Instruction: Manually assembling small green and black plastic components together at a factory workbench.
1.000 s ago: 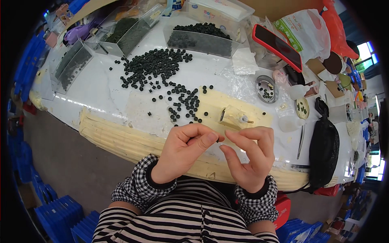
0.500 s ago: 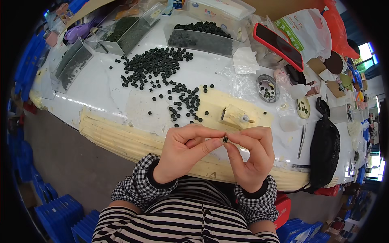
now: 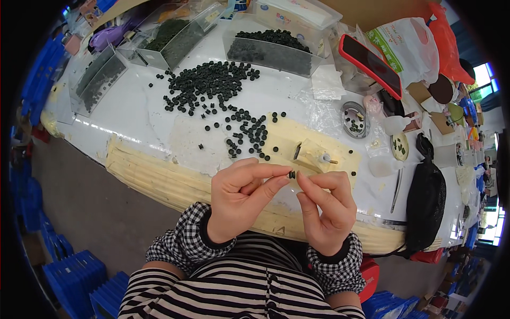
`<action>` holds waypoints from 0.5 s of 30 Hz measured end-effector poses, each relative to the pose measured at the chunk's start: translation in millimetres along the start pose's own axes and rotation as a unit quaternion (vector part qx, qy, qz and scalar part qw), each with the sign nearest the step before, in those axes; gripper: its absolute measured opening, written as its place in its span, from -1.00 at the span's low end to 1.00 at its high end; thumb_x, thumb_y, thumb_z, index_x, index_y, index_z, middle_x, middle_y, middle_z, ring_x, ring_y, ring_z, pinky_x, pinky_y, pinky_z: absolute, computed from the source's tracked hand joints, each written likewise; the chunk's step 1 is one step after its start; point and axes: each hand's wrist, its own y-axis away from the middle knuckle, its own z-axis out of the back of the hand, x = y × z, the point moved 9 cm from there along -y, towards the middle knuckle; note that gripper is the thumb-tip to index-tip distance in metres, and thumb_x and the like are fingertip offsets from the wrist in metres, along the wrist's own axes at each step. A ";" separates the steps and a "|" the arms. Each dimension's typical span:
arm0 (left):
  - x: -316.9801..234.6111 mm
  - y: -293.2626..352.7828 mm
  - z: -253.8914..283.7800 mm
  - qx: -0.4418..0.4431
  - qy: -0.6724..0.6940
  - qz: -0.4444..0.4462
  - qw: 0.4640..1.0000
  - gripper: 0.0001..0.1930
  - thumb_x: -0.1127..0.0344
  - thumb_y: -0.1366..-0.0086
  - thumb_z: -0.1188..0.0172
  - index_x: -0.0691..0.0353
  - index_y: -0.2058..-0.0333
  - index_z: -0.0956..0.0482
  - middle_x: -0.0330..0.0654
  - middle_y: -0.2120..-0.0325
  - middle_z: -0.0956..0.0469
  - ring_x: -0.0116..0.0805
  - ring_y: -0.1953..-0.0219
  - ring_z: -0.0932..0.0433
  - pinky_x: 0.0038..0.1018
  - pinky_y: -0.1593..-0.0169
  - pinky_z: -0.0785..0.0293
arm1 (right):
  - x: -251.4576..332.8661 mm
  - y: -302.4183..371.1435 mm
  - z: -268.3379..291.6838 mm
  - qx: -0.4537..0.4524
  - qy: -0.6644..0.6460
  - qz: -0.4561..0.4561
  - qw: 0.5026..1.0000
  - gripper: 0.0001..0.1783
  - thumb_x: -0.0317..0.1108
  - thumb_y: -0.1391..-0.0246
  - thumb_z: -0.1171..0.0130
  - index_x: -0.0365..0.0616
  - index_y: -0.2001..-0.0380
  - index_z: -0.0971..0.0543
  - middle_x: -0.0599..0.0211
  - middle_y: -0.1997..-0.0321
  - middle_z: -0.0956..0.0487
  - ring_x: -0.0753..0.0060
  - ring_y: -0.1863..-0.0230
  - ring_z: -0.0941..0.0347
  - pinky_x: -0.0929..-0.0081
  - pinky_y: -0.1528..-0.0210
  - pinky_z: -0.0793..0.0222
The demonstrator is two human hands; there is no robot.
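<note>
A small black grooved rubber piece (image 3: 291,174), shaped like a little spool or grommet, sits between the thumb and forefinger of my left hand (image 3: 240,198). Just to its right is my right hand (image 3: 330,207), its forefinger tip close beside the piece and its thumb held lower, apart from the forefinger. Nothing shows between those right fingers. Beyond both hands, a cream block with a short metal pin (image 3: 314,154) stands on a pale yellow mat (image 3: 284,130). Loose black pieces (image 3: 247,130) lie scattered at the mat's left side.
A large heap of black pieces (image 3: 207,82) covers the table behind. Clear bins (image 3: 268,59) line the back. At the right are a red-cased phone (image 3: 370,65), a round dish (image 3: 355,119), tweezers (image 3: 397,189) and a black bag (image 3: 426,194). Yellowish padding (image 3: 154,169) runs along the front edge.
My left hand has raised the black piece slightly. My right thumb has come away from it and dropped lower. A loose piece at the mat's right edge now shows beyond my right hand.
</note>
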 end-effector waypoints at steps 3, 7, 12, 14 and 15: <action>-4.9 -0.5 0.4 -0.003 -0.014 -0.030 0.999 -0.79 0.54 -0.09 -0.34 0.26 0.24 -0.69 -0.42 0.75 -0.16 -0.64 0.66 -0.11 -0.62 0.56 0.01 | -1.4 0.9 -2.4 0.009 -0.019 -0.009 1.000 -0.57 -0.63 0.21 -0.33 -0.15 0.15 -0.66 0.32 0.33 -0.53 0.33 0.33 -0.40 0.47 0.27 -0.30; -6.3 0.4 0.6 -0.003 -0.015 -0.036 0.999 -0.78 0.55 -0.07 -0.34 0.25 0.26 -0.69 -0.43 0.73 -0.17 -0.64 0.65 -0.10 -0.63 0.55 0.01 | -5.4 2.9 -3.7 0.015 -0.050 -0.037 0.998 -0.57 -0.63 0.19 -0.32 -0.13 0.14 -0.67 0.33 0.33 -0.54 0.35 0.33 -0.40 0.48 0.27 -0.29; -7.5 1.6 1.1 -0.002 -0.016 -0.041 0.999 -0.77 0.59 -0.04 -0.35 0.24 0.28 -0.70 -0.45 0.72 -0.16 -0.65 0.63 -0.08 -0.64 0.53 0.01 | -6.8 4.5 -5.6 0.024 -0.077 -0.043 0.996 -0.58 -0.63 0.16 -0.31 -0.13 0.14 -0.67 0.33 0.32 -0.54 0.37 0.33 -0.40 0.51 0.27 -0.30; -8.0 1.3 1.2 0.002 -0.021 -0.051 0.998 -0.77 0.59 -0.04 -0.35 0.24 0.28 -0.70 -0.44 0.73 -0.17 -0.64 0.64 -0.09 -0.64 0.54 0.01 | -6.8 4.7 -6.0 0.026 -0.082 -0.040 0.995 -0.59 -0.63 0.15 -0.31 -0.14 0.14 -0.66 0.33 0.32 -0.54 0.37 0.33 -0.39 0.52 0.28 -0.30; -8.5 1.2 0.9 0.004 -0.024 -0.057 0.998 -0.77 0.59 -0.03 -0.35 0.24 0.28 -0.70 -0.44 0.73 -0.17 -0.64 0.64 -0.09 -0.63 0.54 0.01 | -6.7 4.8 -6.1 0.027 -0.085 -0.038 0.995 -0.60 -0.63 0.14 -0.31 -0.14 0.14 -0.66 0.33 0.32 -0.54 0.38 0.33 -0.39 0.52 0.29 -0.30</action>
